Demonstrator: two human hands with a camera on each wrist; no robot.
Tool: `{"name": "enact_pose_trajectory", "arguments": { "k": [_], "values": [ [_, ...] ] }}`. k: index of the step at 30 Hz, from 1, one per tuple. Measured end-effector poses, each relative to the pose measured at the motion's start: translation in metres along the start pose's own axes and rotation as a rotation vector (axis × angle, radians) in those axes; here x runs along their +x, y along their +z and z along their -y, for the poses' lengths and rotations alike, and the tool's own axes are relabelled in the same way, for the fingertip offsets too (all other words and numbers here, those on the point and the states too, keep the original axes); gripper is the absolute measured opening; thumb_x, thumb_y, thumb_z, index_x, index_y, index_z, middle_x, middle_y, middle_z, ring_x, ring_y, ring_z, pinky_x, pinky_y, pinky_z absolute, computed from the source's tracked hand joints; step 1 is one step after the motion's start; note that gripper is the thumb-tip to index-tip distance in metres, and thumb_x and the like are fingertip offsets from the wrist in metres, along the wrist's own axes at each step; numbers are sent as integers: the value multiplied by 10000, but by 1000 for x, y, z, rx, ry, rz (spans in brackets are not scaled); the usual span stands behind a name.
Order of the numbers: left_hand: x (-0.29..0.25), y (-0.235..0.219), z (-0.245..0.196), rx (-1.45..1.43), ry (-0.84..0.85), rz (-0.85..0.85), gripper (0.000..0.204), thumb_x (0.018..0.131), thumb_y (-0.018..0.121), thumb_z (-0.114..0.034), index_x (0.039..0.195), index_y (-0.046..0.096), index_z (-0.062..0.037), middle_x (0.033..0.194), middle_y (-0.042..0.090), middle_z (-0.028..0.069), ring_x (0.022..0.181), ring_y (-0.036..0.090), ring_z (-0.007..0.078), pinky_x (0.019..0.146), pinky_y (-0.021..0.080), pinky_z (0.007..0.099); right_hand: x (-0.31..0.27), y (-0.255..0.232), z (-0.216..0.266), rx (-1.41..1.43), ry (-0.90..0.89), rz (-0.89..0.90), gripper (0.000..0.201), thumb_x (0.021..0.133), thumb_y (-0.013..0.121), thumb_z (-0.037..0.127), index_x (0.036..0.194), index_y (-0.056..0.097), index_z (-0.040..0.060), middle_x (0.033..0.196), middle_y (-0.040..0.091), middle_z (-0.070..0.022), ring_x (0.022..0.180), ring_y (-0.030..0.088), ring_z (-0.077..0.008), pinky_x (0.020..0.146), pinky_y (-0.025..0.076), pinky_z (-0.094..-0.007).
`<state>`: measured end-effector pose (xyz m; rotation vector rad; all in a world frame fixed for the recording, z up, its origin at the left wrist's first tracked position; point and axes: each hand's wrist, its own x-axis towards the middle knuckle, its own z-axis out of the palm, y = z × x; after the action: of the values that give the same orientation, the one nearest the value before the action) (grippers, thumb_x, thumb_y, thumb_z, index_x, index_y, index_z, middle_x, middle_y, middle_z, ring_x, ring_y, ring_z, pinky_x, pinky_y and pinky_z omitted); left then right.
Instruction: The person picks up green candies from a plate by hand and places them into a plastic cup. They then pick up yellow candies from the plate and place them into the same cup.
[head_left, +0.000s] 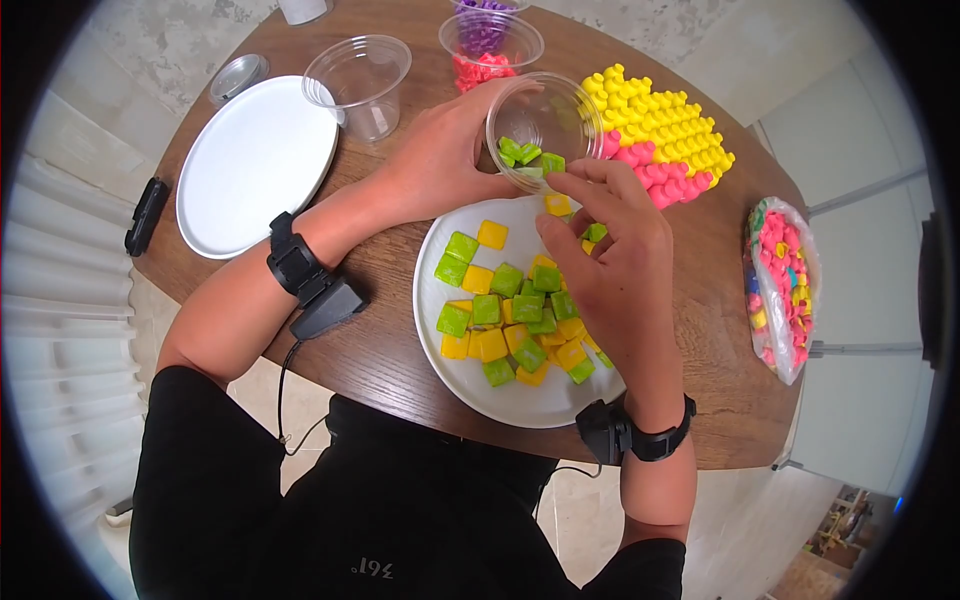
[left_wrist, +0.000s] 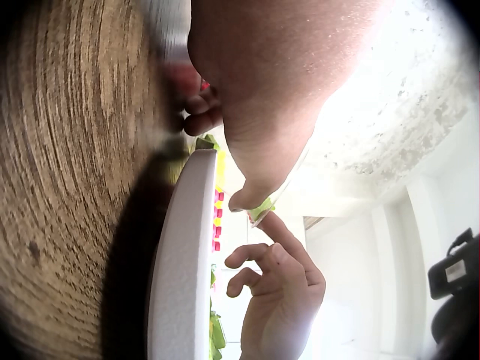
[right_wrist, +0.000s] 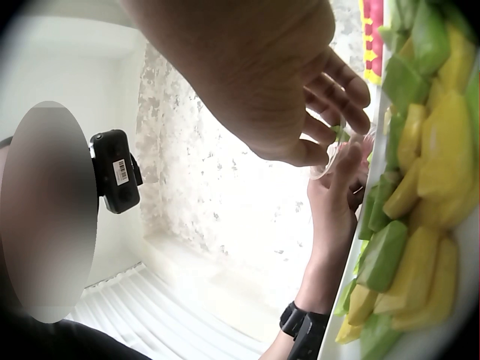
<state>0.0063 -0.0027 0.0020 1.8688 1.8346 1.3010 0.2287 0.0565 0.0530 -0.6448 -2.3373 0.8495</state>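
My left hand (head_left: pixel 447 160) grips a clear plastic cup (head_left: pixel 560 95), tilted over the near edge of a white plate. Several green square pieces (head_left: pixel 520 153) lie inside it. My right hand (head_left: pixel 622 245) is at the cup's rim, index fingertip right by a green piece, with a gap between thumb and index finger. Below, the white plate (head_left: pixel 433 350) carries a loose pile of green squares (head_left: pixel 498 373) and yellow squares (head_left: pixel 491 235). In the right wrist view, the right hand's fingers (right_wrist: pixel 349 82) reach loosely bent toward the cup, which the hands partly hide.
An empty white plate (head_left: pixel 255 165) and a clear cup (head_left: pixel 372 95) stand at the left. Cups with pink pieces (head_left: pixel 482 70) and purple pieces (head_left: pixel 482 32) are behind. Yellow and pink knobbed pieces (head_left: pixel 655 120) stand in rows; a bag (head_left: pixel 785 290) of coloured pieces lies right.
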Motion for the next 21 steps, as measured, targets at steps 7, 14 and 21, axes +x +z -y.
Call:
{"name": "enact_pose_trajectory", "arguments": {
  "k": [7,14,21],
  "values": [
    [0,1,-1,-24,-10,-4,958,754,931,-118,1594,470,-91,1565,596,112,1436,587,263,1192,474,399,-1,0,1,6,9,9,303,898,796,104,1183,772,4,1218,699,-129,790,724,-246,725,590,-382],
    [0,0,1,4,7,2,967,750,932,-116,1597,466,-93,1557,600,122,1431,591,266,1194,474,402,-1,0,0,9,17,20,296,901,796,111,1176,772,5,1213,693,-126,787,723,-250,727,591,-388],
    [0,1,0,-8,9,-4,961,750,932,-106,1594,471,-90,1547,608,127,1426,595,267,1194,477,402,-1,-2,0,-12,10,34,300,902,794,117,1176,771,-1,1214,689,-117,792,723,-254,744,591,-394]
  ]
}}
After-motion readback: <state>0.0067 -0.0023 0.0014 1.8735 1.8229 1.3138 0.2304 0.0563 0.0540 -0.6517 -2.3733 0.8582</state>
